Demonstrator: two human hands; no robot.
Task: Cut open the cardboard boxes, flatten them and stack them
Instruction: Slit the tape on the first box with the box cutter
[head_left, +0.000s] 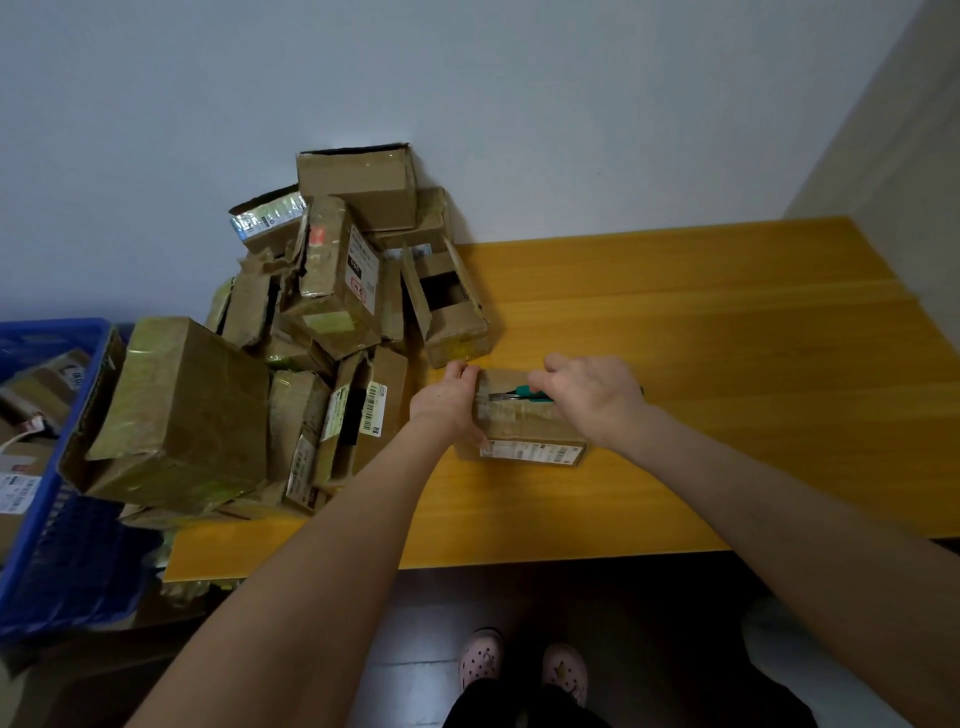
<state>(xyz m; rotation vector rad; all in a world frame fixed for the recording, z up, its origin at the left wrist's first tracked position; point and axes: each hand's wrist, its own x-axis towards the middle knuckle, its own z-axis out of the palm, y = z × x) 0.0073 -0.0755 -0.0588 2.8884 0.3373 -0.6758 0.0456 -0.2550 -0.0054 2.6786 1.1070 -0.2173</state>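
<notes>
A small taped cardboard box (524, 423) lies on the yellow wooden table (727, 338), a white label on its near side. My left hand (449, 402) grips the box's left end and holds it down. My right hand (592, 395) is closed around a green-handled utility knife (519, 394). Its blade lies on the tape along the box's top, pointing left. A tall pile of taped cardboard boxes (332, 312) covers the table's left end against the wall.
A blue plastic crate (57, 519) with more boxes stands at the far left, and a big box (182, 415) leans on it. The white wall runs behind the table. My feet in pink shoes (522, 662) stand on the dark floor below the table's near edge.
</notes>
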